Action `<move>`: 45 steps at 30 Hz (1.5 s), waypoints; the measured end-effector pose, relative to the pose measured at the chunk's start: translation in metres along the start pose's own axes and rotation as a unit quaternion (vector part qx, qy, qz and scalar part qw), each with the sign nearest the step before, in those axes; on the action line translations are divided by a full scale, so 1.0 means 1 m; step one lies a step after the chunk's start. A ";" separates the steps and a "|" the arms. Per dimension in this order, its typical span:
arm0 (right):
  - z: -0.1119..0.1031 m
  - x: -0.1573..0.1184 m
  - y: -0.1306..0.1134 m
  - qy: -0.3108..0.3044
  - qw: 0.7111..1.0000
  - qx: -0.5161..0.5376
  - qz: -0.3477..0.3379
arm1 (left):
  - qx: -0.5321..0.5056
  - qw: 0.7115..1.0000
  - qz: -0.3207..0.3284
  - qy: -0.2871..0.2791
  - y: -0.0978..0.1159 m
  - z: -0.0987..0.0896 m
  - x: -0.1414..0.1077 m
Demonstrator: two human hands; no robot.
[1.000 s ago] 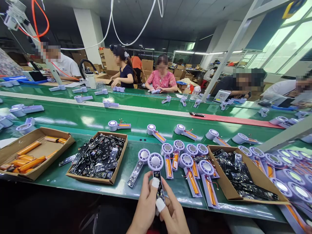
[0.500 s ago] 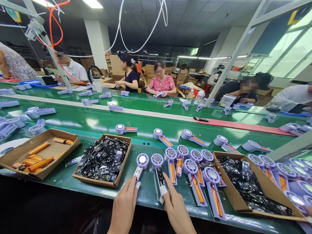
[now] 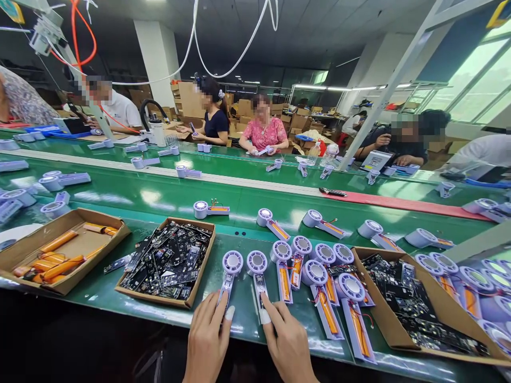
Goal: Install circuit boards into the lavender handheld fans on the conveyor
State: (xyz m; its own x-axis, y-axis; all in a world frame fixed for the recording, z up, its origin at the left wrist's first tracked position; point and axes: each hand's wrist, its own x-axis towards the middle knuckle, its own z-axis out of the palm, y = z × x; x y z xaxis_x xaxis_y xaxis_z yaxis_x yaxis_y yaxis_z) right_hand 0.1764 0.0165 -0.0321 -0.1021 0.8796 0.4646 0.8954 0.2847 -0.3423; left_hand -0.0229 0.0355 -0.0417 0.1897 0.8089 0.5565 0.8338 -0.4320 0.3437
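We're resting both grips spread, nothing pinched: left hand and right hand at the handle ends of left fan and right fan, lying on the green conveyor table, left board tray and right board tray flanking them for easy reach.

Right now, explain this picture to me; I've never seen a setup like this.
This view comes from one camera worn on a person's head, looking forward and down, so the hands at the bottom are that person's own. The left hand and right hand are open, and each has a white finger cover. Each reaches the handle of a round-headed device, probably a small fan: the left device and the right device. Neither hand is gripping.

The green surface is a work belt. More devices lie on it, some with orange batteries. A cardboard tray holds black circuit boards, and another tray holds more batteries. A person in a pink top sits across the line.
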 end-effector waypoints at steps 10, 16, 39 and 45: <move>0.003 -0.002 0.002 0.001 1.000 0.028 0.014 | -0.013 1.000 -0.004 -0.010 -0.004 0.000 -0.001; 0.000 0.006 -0.007 0.000 1.000 0.017 0.016 | 0.000 0.999 0.002 -0.049 -0.004 -0.005 0.015; 0.011 0.013 -0.011 -0.013 0.998 0.011 0.056 | 0.102 0.990 0.085 0.057 -0.012 0.009 0.021; 0.012 0.011 -0.010 -0.040 0.996 0.023 0.074 | 0.089 0.993 0.074 0.038 -0.019 0.018 0.016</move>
State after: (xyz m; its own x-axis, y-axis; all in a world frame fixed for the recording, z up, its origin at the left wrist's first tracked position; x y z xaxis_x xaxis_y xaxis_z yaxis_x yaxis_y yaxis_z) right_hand 0.1610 0.0282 -0.0337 -0.0075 0.9403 0.3402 0.8823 0.1663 -0.4403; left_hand -0.0271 0.0635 -0.0530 0.2822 0.7070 0.6485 0.8798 -0.4602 0.1189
